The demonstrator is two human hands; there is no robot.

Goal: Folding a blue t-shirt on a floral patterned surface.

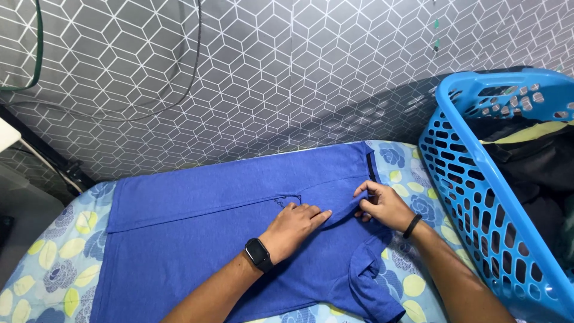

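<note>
A blue short-sleeved shirt (pixel 197 233) lies flat on a floral bed sheet (pixel 54 257), collar end to the right. My left hand (pixel 294 226), with a black smartwatch on its wrist, presses flat on the shirt near its folded upper part. My right hand (pixel 382 205), wearing a thin black wristband, pinches a fold of the blue fabric beside the collar. One sleeve (pixel 373 287) sticks out at the lower right.
A blue plastic laundry basket (pixel 478 197) holding dark clothes stands at the right edge of the bed. A grey wall with a cube pattern (pixel 269 78) runs behind the bed, with a cable hanging on it at upper left.
</note>
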